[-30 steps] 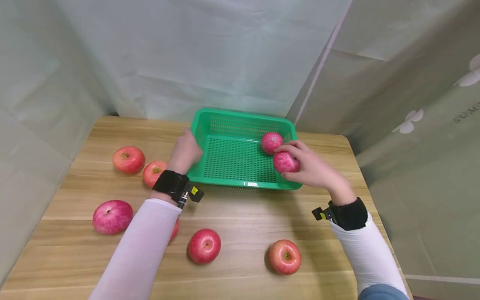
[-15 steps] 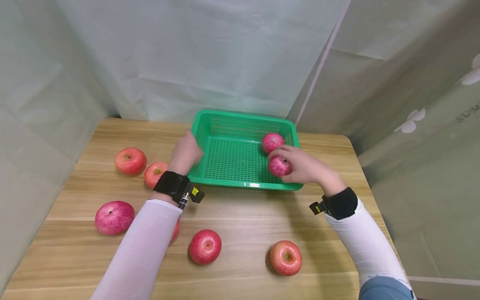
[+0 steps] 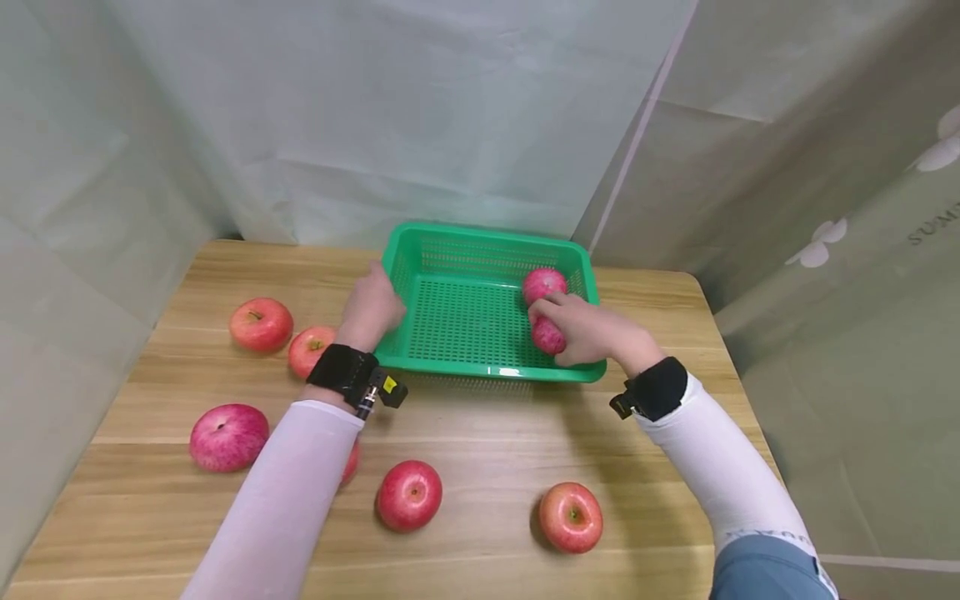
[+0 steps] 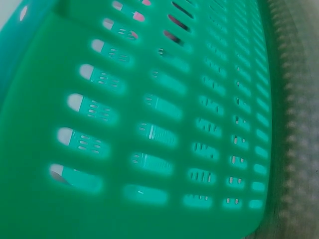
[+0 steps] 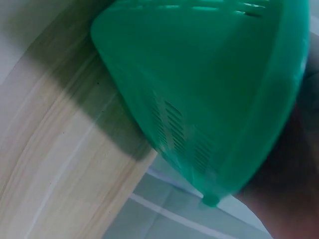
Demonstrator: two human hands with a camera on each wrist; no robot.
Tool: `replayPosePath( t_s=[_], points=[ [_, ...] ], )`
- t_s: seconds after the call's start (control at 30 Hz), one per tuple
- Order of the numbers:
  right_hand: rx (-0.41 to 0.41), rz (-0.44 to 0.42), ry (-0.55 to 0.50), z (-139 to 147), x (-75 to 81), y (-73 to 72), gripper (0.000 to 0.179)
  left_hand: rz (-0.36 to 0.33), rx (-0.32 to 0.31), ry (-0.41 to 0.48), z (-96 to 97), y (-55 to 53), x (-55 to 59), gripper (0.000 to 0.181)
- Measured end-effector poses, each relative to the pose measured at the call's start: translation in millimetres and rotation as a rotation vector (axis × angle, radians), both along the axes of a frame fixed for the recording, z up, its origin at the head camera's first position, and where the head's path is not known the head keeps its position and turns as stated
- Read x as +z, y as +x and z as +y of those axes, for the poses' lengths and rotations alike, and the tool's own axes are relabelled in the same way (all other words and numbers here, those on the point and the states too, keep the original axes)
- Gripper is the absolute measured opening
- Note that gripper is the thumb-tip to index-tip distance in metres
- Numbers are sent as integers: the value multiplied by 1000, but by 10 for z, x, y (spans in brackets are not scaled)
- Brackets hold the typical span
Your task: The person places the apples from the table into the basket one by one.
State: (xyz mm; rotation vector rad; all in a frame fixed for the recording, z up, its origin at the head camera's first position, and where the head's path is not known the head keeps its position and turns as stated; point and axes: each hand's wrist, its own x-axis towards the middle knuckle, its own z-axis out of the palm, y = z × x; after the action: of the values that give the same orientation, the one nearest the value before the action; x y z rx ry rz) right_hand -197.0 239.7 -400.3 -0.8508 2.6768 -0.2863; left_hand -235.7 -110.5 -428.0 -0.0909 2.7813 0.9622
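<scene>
Head view: right fingers (image 3: pixel 546 307) grasp a pink apple (image 3: pixel 547 337), left fingers (image 3: pixel 390 303) the basket (image 3: pixel 457 367).

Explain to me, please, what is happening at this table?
A person is handling apples with a green plastic basket. The right hand holds a pink-red apple inside its right end, near another apple already there; whether the held one touches the bottom is unclear. The left hand grips the left rim. Six more apples are visible on the wooden table, one partly hidden by the left sleeve.
</scene>
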Motion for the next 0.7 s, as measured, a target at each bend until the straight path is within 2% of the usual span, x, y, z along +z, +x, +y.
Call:
replayPosePath(
  t_s=[0.13, 0.47, 0.7],
  points=[
    [22, -4, 26, -25, -28, 7, 63, 0, -2, 2, 5, -10, -24, 83],
    [-23, -88, 12, -24, -52, 34, 56, 4, -6, 9, 55, 5, -32, 85],
    [10, -163, 36, -72, -89, 32, 52, 6, -2, 5, 61, 16, -24, 85]
  ],
)
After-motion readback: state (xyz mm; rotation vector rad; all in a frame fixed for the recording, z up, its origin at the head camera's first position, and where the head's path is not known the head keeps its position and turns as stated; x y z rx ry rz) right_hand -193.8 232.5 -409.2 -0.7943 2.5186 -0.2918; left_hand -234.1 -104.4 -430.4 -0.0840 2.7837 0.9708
